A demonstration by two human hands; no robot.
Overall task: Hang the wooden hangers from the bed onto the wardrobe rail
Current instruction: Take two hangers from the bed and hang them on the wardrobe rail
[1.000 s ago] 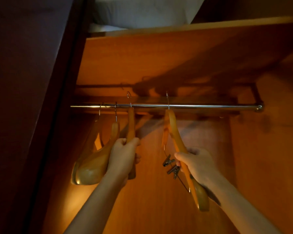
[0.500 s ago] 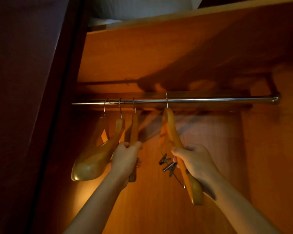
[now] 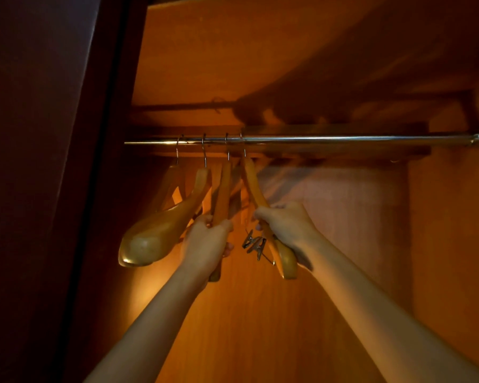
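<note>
Right grip [image 3: 284,225] on clip hanger [image 3: 253,183], slid left along rail [image 3: 343,139], beside third hanger [image 3: 223,189]

Four wooden hangers [image 3: 155,236] are hooked on the shiny rail [image 3: 343,139] inside the wardrobe [image 3: 260,327], close together near the rail's left end. The third hanger [image 3: 223,189] is held by the left hand [image 3: 205,241]. The fourth hanger [image 3: 253,186] is held by the right hand [image 3: 285,225], and little metal clips [image 3: 253,243] are seen dangling just beside it.
</note>
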